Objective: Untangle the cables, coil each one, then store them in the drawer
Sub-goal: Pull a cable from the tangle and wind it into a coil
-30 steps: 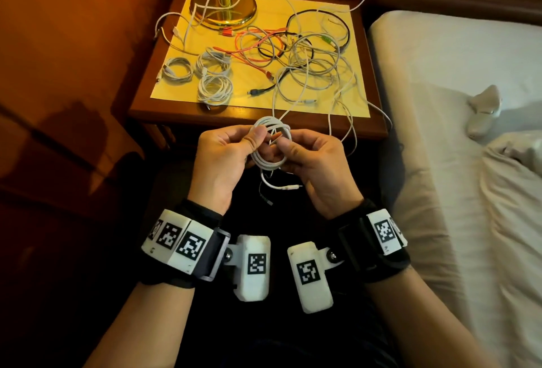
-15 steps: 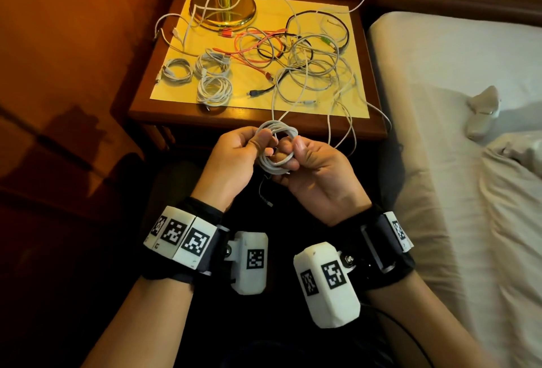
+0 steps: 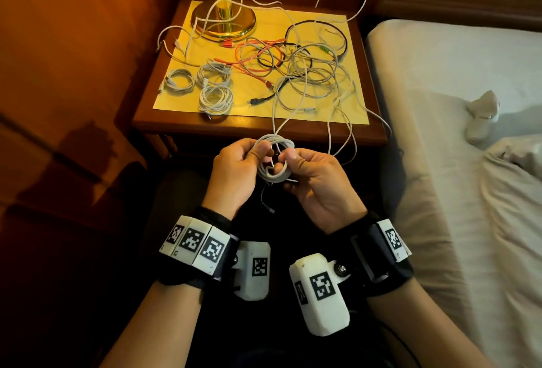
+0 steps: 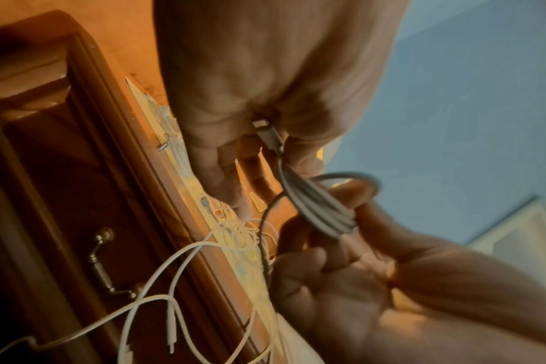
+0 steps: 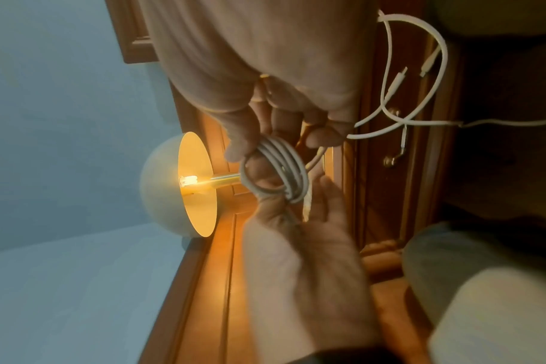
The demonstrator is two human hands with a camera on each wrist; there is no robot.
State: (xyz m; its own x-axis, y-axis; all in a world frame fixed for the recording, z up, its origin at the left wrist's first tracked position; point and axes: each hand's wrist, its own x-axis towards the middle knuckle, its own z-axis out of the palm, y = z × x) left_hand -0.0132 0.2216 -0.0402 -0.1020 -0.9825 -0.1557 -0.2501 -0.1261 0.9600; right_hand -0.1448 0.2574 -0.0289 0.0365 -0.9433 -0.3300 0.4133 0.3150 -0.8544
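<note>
cables are the matter here, and one white cable is now a small coil held in front of the desk, between both hands. the left hand has its thumb and fingers curled round one side of the coil, and the right hand pinches the other side with thumb and fingers. i think the step is to finish this coil: the loose end should go round the loops and be tucked in, while the left hand keeps all loops together so that none slips out. a strand goes up from the coil toward the desk, so pulling hard could drag the pile.

three coiled cables lie on the yellow mat at the left. the tangled cables, white, red and black, lie at the right, and some hang over the front edge. the drawer with its metal handle looks closed. a brass lamp stands at the back, and a bed is at the right.
</note>
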